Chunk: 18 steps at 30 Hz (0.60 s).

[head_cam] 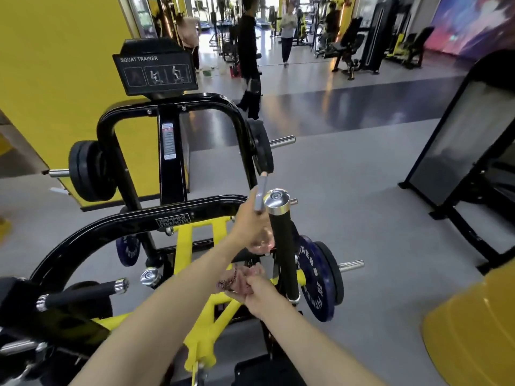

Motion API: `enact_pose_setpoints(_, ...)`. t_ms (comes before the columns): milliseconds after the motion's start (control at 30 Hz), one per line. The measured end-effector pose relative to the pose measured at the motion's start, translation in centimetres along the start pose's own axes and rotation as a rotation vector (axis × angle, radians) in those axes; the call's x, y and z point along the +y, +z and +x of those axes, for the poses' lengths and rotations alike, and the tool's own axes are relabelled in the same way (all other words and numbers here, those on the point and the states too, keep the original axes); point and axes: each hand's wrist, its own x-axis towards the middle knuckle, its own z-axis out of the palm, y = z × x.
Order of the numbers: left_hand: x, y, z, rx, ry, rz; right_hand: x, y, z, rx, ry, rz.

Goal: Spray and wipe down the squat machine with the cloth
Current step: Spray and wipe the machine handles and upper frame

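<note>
Showing the head view at what appears to be the spraying stage. The left hand (246,218), at the centre of the frame, has its grip clenched round a spray bottle (261,196), whose nozzle is raised just beside the chrome cap of the upright handle (282,240). Below it, the right hand (260,298) has its grip closed on a bunched pinkish cloth (245,278), held near the handle's lower shaft; contact cannot be told.

The squat machine (167,215), a black frame over a yellow base, fills the left and centre. No wet film or wiped streak can be made out on it, so progress is judged early. The upright handle looks next for treatment. The second handle (83,292) at lower left, the curved frame and the placard (154,71) at upper left seem left to do.

Obstructions: a blue weight plate (317,277) and a protruding chrome peg (351,265) crowd the reach right of the handle. A person (249,51) stands at upper centre, well apart. Another machine (459,140) occupies the right edge.
</note>
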Motion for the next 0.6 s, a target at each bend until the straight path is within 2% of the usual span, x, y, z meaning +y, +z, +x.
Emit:
enact_pose_setpoints(133, -3.8, -3.8, -2.0, -0.045, -0.055, -0.010, 0.5, -0.1, 0.2, -0.014, -0.016, -0.147)
enact_pose_setpoints(233, -6.4, -5.6, -4.5, -0.085, -0.061, -0.036, 1.4, -0.4, 0.8, -0.158, 0.010, -0.314)
enact_pose_setpoints(300, -7.9, -5.6, -5.5, -0.097, -0.051, -0.011, 2.1, -0.5, 0.6, -0.145, 0.041, -0.386)
enact_pose_setpoints(400, -8.7, -4.7, -7.1, -0.105, -0.128, -0.031, 2.5, -0.7, -0.4, -0.089, 0.113, -0.491)
enact_pose_setpoints(500, -9.1, -2.6, -8.4, -0.205, -0.135, -0.089, 2.8, -2.0, 0.3, 0.033, 0.207, -0.632)
enact_pose_setpoints(600, -9.2, -0.7, -9.0, -0.276, -0.161, -0.111, 2.8, -3.6, 0.4, 0.102, 0.259, -0.666)
